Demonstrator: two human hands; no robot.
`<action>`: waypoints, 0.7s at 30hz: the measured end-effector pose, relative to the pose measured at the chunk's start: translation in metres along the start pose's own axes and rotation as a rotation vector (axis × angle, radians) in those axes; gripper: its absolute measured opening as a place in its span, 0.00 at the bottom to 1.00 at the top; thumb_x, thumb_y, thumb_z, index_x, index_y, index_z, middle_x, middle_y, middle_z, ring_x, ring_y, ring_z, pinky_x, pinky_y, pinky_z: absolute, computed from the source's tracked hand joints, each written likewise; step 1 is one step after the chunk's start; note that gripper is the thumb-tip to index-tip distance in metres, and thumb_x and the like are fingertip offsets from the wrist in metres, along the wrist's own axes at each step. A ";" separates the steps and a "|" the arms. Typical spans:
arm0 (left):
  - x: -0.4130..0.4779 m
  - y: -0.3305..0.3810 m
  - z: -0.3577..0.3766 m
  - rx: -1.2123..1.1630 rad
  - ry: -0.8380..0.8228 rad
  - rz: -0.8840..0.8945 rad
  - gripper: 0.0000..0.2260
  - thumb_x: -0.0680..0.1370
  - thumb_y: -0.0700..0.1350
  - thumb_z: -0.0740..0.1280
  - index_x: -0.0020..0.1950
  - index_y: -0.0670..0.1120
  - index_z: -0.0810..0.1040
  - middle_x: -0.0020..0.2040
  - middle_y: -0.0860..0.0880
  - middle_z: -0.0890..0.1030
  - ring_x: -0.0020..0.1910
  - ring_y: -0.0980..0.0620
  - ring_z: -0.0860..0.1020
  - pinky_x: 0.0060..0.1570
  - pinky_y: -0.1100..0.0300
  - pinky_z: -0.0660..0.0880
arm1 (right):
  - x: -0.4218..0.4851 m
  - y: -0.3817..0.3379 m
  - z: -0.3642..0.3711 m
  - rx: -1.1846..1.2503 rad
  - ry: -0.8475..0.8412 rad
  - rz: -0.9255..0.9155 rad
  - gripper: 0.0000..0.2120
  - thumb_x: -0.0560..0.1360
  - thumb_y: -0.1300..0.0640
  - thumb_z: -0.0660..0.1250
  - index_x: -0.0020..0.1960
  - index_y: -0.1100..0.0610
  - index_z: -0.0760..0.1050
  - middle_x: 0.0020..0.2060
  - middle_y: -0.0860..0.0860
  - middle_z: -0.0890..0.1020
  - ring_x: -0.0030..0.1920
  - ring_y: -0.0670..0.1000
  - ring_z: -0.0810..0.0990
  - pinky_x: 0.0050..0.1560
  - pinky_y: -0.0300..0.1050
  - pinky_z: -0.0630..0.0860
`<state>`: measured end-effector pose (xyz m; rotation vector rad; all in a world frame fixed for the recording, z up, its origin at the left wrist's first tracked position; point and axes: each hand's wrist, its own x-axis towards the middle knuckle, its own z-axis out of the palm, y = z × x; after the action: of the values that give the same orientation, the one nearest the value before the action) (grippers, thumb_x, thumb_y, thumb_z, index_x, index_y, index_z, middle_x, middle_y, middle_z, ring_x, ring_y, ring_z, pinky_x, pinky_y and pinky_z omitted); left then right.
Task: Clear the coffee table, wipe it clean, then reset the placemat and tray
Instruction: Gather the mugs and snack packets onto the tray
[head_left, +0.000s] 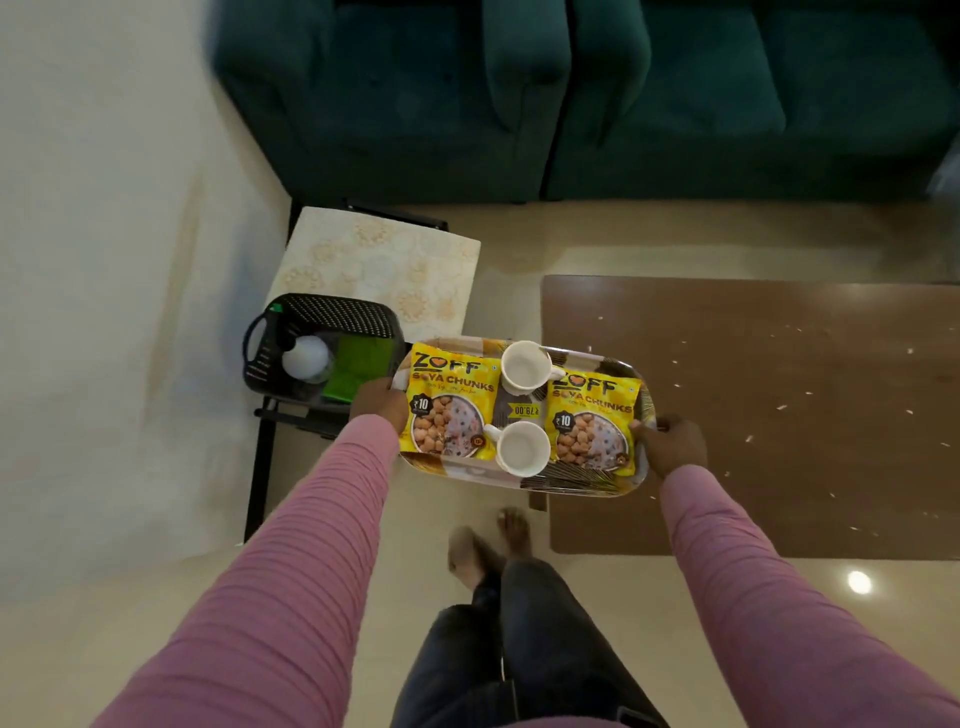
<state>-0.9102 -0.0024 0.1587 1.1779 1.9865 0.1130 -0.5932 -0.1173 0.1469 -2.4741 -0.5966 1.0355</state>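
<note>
Two sofas: we see dark green sofas (519, 93) across the top, from 11 to 2 o'clock.
Floor: we look down on glossy beige tile (156, 415), with a lamp glare at 4 o'clock.
Table: our brown coffee table (779, 415) lies at 3 o'clock, bare of dishes, its top dotted with pale crumbs (748, 439).
Sleeves: our pink sleeves (291, 571) reach up from 7 and 5 o'clock.
Placemat: the cream floral placemat (384, 260) lies on a black stand (260, 467) at 10 o'clock, well apart from the table.
Tray: we hold the patterned tray (571, 486) at the centre, in the air, partly over the table's left edge.
Basket: the black basket (322, 317) sits at 9 o'clock on the stand, just left of the tray, with a white bottle (306, 358) and a green cloth (358, 369) inside.
Packets: two yellow soya packets (452, 405) lie flat on the tray, side by side.
Cups: two white cups (524, 366) stand between the packets, one at 12, one at 6.
Left hand: our left hand (379, 405) is closed around the tray's left end.
Right hand: our right hand (675, 447) is closed around the tray's right end, thumb on the rim.
</note>
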 end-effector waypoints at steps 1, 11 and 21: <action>0.008 -0.002 -0.010 0.014 0.004 0.006 0.15 0.83 0.41 0.56 0.61 0.36 0.77 0.63 0.36 0.77 0.60 0.36 0.75 0.47 0.56 0.64 | -0.001 -0.010 0.009 -0.004 -0.006 -0.007 0.16 0.73 0.56 0.70 0.57 0.63 0.78 0.52 0.61 0.82 0.53 0.59 0.80 0.51 0.47 0.73; 0.090 0.002 -0.082 0.046 -0.047 0.002 0.15 0.82 0.43 0.56 0.54 0.37 0.80 0.55 0.37 0.80 0.53 0.38 0.77 0.50 0.53 0.71 | 0.018 -0.096 0.070 0.010 -0.033 -0.026 0.16 0.73 0.56 0.70 0.58 0.62 0.78 0.52 0.61 0.82 0.51 0.60 0.80 0.51 0.48 0.74; 0.194 0.050 -0.137 0.122 -0.059 -0.009 0.17 0.83 0.44 0.56 0.39 0.39 0.75 0.44 0.40 0.76 0.41 0.44 0.70 0.41 0.57 0.63 | 0.071 -0.203 0.120 -0.006 -0.093 -0.014 0.16 0.74 0.54 0.69 0.58 0.61 0.77 0.52 0.60 0.82 0.51 0.60 0.80 0.52 0.49 0.75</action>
<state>-1.0140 0.2165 0.1580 1.2355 1.9695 -0.0478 -0.6828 0.1116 0.1307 -2.4341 -0.6461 1.1497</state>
